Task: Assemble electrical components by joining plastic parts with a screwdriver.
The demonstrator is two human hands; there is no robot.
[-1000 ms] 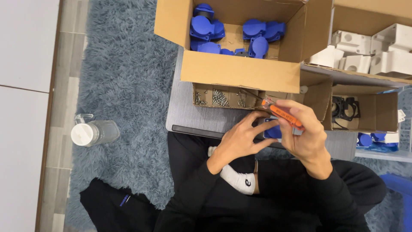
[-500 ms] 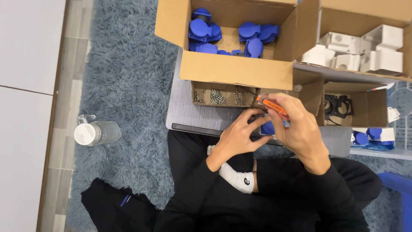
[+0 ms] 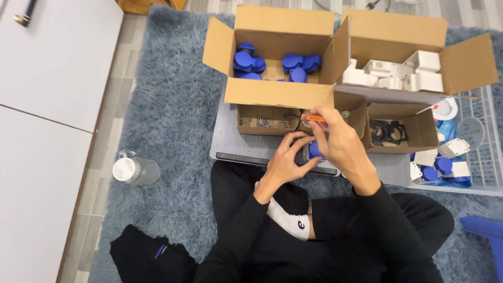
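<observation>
I sit cross-legged on a blue shaggy rug. My right hand [image 3: 335, 142] grips an orange-handled screwdriver [image 3: 313, 118], held nearly level above a small blue part [image 3: 314, 150]. My left hand [image 3: 287, 158] closes around that blue part from the left and steadies it over a grey board [image 3: 230, 139] on my lap. Most of the part is hidden by my fingers. Just beyond my hands stands a small open box of screws [image 3: 264, 122].
A cardboard box [image 3: 272, 93] of blue parts stands behind the screws. To its right are a box of white parts [image 3: 398, 36] and a small box of black rings [image 3: 387, 131]. A wire basket [image 3: 474, 157] holds more parts. A plastic bottle [image 3: 131, 170] lies at left.
My head has tilted, so the boxes sit lower in view. The screwdriver has swung from a slant to nearly level, and both hands stay on the blue part.
</observation>
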